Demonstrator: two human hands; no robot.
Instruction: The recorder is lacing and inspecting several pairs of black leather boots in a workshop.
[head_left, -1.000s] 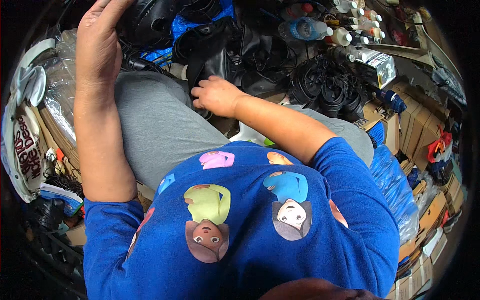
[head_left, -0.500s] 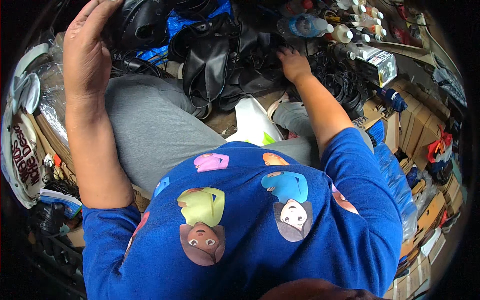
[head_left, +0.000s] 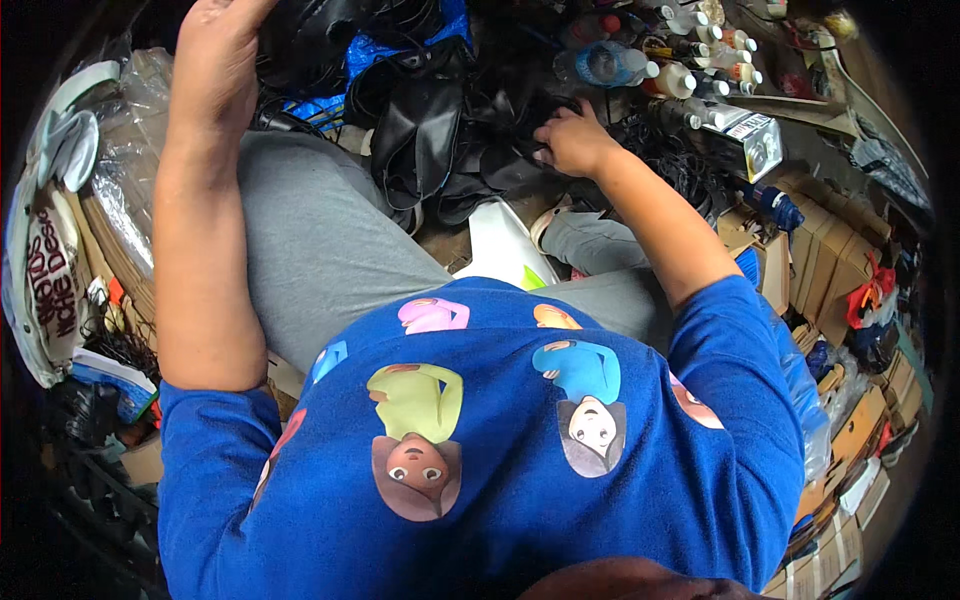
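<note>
My left hand [head_left: 222,50] is raised at the top left, beside a glossy black bundle [head_left: 310,45]. The picture's upper edge cuts off most of its fingers, so whether it holds anything is hidden. Farther right, my right hand [head_left: 578,142] reaches into a heap of black leathery pieces [head_left: 500,165]. Its fingers are bent into the black material and look closed on a piece, though the fingertips partly sink into the dark. A folded black leathery panel [head_left: 420,135] lies between my hands, in front of blue plastic sheeting [head_left: 365,50].
Several bottles [head_left: 610,65] crowd the far right, next to a boxy metal can [head_left: 755,145]. Tangled black cords [head_left: 665,165] lie beside my right forearm. Stacked cardboard [head_left: 830,250] lines the right side. A white sheet [head_left: 500,240] lies between my legs; a lettered white bag [head_left: 50,270] stands left.
My right hand has drawn slightly nearer to me, its fingers turning leftward and bending. My left hand has shifted up and right, with more of its fingers out of view.
</note>
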